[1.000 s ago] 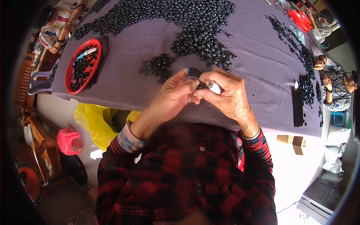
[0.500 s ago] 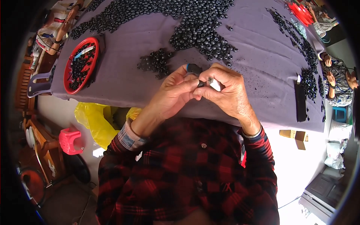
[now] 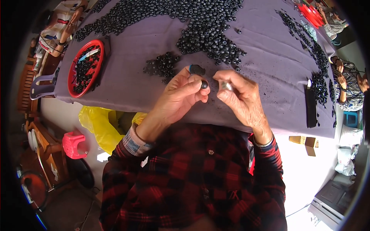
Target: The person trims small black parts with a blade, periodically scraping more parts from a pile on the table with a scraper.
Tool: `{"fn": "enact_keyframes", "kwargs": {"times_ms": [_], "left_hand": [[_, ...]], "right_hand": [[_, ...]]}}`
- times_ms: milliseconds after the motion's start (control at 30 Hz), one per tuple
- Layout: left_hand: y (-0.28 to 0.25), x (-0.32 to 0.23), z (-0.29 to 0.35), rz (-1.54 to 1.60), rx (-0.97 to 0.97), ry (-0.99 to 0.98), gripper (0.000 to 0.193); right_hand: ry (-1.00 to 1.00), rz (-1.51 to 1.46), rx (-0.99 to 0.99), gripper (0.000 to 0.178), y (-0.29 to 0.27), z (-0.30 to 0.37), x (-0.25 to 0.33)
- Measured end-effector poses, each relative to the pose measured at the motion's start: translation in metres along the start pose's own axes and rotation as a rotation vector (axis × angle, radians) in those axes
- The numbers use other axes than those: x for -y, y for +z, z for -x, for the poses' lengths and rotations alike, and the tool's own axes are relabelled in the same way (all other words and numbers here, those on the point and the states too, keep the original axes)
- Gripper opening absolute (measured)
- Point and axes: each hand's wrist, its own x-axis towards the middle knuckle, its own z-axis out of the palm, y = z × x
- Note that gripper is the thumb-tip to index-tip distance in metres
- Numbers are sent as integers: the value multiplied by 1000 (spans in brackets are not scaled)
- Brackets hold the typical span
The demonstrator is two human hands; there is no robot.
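left hand (image 3: 180, 91) pinches black bead (image 3: 204, 84), thumb to finger, above purple cloth (image 3: 127, 79) — right hand (image 3: 245, 95) apart, digits part-spread, hold on pale item (image 3: 227, 85) unclear. step appears single-bead handling — next move likely calls for steady pinch.

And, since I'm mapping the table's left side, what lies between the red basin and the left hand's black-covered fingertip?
In the head view, a small cluster of black bead-like pieces, on purple cloth, nearer the left hand than the red basin.

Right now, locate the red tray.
In the head view, the red tray lies on the left side of the purple tablecloth, left of the small black bead cluster.
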Motion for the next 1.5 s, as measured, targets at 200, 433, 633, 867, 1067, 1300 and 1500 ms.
{"fn": "enact_keyframes", "kwargs": {"times_ms": [200, 433, 633, 867, 1067, 1300, 1500], "left_hand": [[-2, 2, -1, 2, -13, 57, 21], [-3, -1, 1, 6, 25, 9, 21], [-5, 0, -1, -15, 56, -6, 29], [-3, 12, 1, -7, 138, -81, 32], [-9, 6, -2, -32, 41, -90, 28], [-13, 7, 9, 21, 50, -205, 28], [-22, -7, 38, -438, -72, -352, 50]], "right_hand": [[-183, 301, 9, 22, 11, 4, 2], [-194, 216, -32, 16, 16, 2, -5], [-185, 123, -29, 15, 14, 1, -7], [64, 97, -207, 18, -10, -7, -19], [19, 17, -84, 20, -10, 0, -16], [-78, -46, 48, 11, 16, 11, -2], [91, 146, 152, 10, 9, 11, -10]]}}
